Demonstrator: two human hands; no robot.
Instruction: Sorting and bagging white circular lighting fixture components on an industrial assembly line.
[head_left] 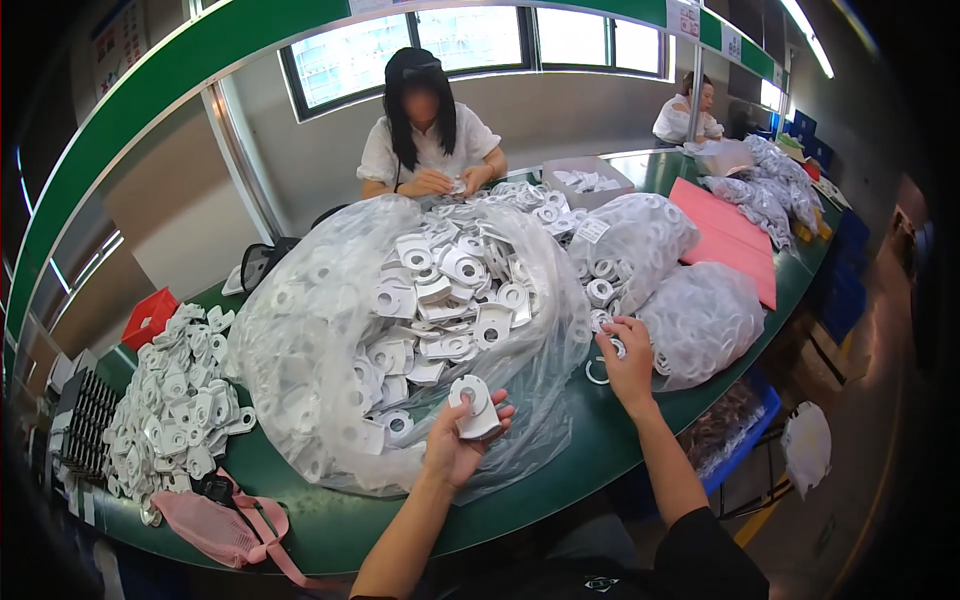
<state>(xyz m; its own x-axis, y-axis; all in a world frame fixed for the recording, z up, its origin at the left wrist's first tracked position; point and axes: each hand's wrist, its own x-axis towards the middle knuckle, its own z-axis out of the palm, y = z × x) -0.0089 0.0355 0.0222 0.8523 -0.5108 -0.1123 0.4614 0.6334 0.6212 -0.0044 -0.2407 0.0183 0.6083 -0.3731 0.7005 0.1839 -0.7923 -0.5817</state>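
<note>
left hand (455, 440): holds white plastic part (474, 406), palm up
right hand (627, 362): fingers pinching white ring (598, 371) on green table (590, 450)
behind: open clear bag (330, 330) of parts

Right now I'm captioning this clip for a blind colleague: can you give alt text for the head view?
The person's left hand holds a white plastic part over a big open clear bag of the same parts, while the right hand picks at white rings beside a smaller bag. Across the green table another person sorts parts.
</note>
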